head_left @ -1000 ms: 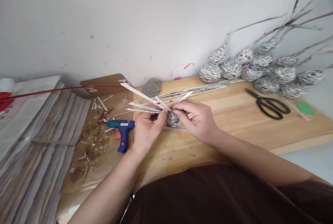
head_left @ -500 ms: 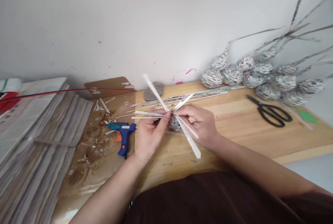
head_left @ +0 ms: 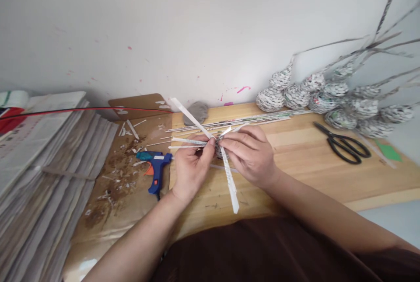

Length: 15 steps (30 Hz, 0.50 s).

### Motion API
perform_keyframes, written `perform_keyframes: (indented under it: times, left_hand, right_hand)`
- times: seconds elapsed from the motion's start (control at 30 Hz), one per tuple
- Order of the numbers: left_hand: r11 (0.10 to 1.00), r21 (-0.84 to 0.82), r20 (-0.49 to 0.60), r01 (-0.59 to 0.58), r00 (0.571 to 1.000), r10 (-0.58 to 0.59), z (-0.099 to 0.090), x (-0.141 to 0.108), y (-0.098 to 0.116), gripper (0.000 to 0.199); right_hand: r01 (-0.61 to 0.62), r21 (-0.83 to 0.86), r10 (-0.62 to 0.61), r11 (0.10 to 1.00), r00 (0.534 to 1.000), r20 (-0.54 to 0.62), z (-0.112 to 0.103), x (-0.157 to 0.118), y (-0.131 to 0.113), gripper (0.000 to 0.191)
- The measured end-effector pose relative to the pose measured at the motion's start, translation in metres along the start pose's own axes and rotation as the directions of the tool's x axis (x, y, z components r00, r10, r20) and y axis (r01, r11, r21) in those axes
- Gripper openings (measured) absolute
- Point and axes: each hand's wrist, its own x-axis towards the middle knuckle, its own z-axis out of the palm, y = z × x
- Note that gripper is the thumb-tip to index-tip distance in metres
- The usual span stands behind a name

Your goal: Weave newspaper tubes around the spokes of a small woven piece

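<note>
Between my two hands is a small woven newspaper piece (head_left: pixel 219 152), mostly covered by my fingers. Several white paper strips (head_left: pixel 192 118) stick out from it to the left, up and down. My left hand (head_left: pixel 193 164) is closed on its left side, thumb pressed at the top where the strips meet. Pinched at the right of that same point, my right hand (head_left: pixel 251 153) has its fingertips close to the left thumb. One flattened paper strip (head_left: pixel 231 186) hangs down toward me from between the hands.
Left of the hands lies a blue glue gun (head_left: pixel 157 170) among paper scraps. Tied newspapers (head_left: pixel 65 155) fill the far left. Rolled paper sticks (head_left: pixel 243 120) and a grey stone-like lump (head_left: pixel 196 113) lie behind. To the right are black scissors (head_left: pixel 344 144) and several woven gourds (head_left: pixel 271 98).
My right fingers have closed in over the strips at the right side. The long lower strip has swung left and hangs more steeply. The view has shifted slightly.
</note>
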Motion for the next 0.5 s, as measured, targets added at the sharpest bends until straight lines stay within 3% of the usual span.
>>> perform_keyframes:
  times: [0.3, 0.5]
  left_hand:
    - [1.0, -0.028, -0.003, 0.005, 1.0, -0.005, 0.0011, 0.0, 0.0001, 0.017]
    - [0.972, -0.189, 0.045, 0.142, 0.99, -0.136, 0.0046, -0.0012, 0.0047, 0.023]
  right_hand:
    - [-0.084, 0.2, 0.076, 0.976, 0.996, 0.051, 0.0052, -0.0003, 0.0038, 0.024]
    - [-0.205, 0.276, 0.196, 0.939, 0.979, 0.06, 0.0077, 0.0006, 0.0051, 0.012]
